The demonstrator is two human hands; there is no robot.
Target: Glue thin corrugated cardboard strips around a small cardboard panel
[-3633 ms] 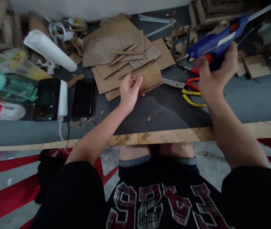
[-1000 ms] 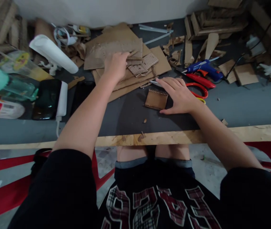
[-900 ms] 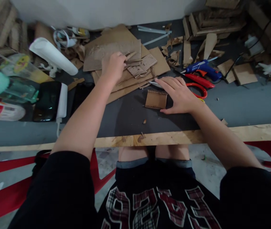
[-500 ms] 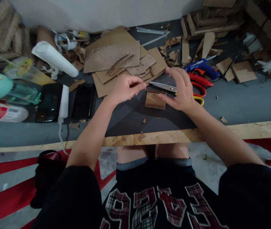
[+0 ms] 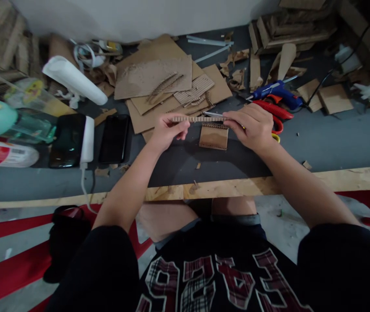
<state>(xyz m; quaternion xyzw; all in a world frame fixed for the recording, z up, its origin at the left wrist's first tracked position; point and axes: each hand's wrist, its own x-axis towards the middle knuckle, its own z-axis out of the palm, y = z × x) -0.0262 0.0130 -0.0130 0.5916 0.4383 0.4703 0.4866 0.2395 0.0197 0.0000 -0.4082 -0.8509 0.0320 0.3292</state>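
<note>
A thin strip of corrugated cardboard (image 5: 204, 118) is stretched level between my two hands, above the table. My left hand (image 5: 169, 130) pinches its left end. At the other end, the fingers of my right hand (image 5: 251, 125) are closed on it. Just below the strip, a small cardboard piece (image 5: 213, 138) with a ridged top edge lies flat on the table. Scissors (image 5: 277, 125) with red and yellow handles lie partly hidden behind my right hand, and a bit of their blade shows behind the strip.
Cardboard sheets (image 5: 154, 76) are piled behind my hands. A blue glue gun (image 5: 277, 94) and red-handled pliers (image 5: 274, 109) lie at right. A phone (image 5: 113, 138), a white power bank (image 5: 88, 138) and bottles (image 5: 5, 151) crowd the left. The wooden table edge (image 5: 204, 189) runs in front.
My right hand, open before, has closed on the strip's right end. My left hand has shifted slightly left and down, and the strip now lies level. My left leg has moved outward.
</note>
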